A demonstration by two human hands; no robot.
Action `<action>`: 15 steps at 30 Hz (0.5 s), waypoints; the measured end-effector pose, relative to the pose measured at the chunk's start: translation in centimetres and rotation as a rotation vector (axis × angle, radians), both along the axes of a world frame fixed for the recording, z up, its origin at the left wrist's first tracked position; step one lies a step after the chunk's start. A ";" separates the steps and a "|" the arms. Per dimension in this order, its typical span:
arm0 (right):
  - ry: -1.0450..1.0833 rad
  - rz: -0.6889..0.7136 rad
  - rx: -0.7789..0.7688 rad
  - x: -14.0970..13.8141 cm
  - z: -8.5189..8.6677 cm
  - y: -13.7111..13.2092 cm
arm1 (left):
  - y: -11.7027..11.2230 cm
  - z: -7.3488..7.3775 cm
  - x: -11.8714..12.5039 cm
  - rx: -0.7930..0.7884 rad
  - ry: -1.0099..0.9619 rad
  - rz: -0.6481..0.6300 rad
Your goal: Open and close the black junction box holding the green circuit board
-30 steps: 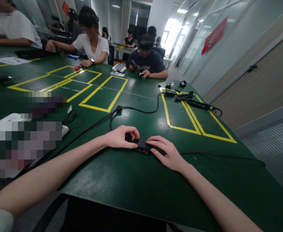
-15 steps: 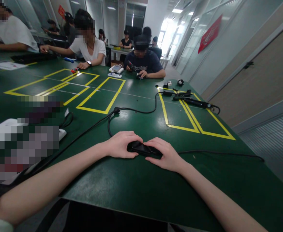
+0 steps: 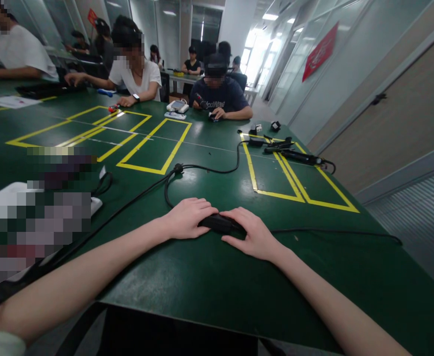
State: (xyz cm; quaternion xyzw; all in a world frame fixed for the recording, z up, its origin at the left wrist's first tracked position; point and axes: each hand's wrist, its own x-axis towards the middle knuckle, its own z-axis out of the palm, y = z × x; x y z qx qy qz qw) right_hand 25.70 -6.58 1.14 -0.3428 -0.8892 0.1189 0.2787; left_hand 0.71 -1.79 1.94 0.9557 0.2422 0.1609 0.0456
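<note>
A black power adapter (image 3: 222, 224) lies near the front of the green table, with a black cable running out on either side. Around its left end, the fingers of my left hand (image 3: 189, 218) are closed over the top. My right hand (image 3: 253, 232) curves over the right end, fingers on the far side and thumb at the near side, with a small gap showing below the thumb. Both ends of the adapter are partly hidden by my hands. The right cable (image 3: 335, 231) stretches along the table toward the right edge.
A cable knot (image 3: 178, 168) lies ahead of my left hand. Black corded tools (image 3: 294, 154) rest across yellow tape (image 3: 276, 196) at the right. Blurred items (image 3: 42, 222) are at the left. Co-workers sit opposite, one with a dark shirt (image 3: 220, 101) holding a tool.
The adapter has turned or tilted between my hands and now shows a flatter face. My left thumb has drawn back from its near side, and both hands sit slightly farther from me.
</note>
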 end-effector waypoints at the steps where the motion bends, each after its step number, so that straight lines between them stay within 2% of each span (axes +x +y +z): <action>1: -0.011 0.000 0.013 0.0 0.0 0.0 | 0.0 0.0 0.0 0.015 0.002 -0.011; 9: 0.003 0.034 0.064 -0.2 0.2 -0.2 | 0.0 0.3 -0.2 0.067 -0.037 -0.091; 15: 0.045 -0.007 0.095 -0.1 0.1 -0.2 | 0.4 0.2 -0.5 0.162 -0.101 -0.082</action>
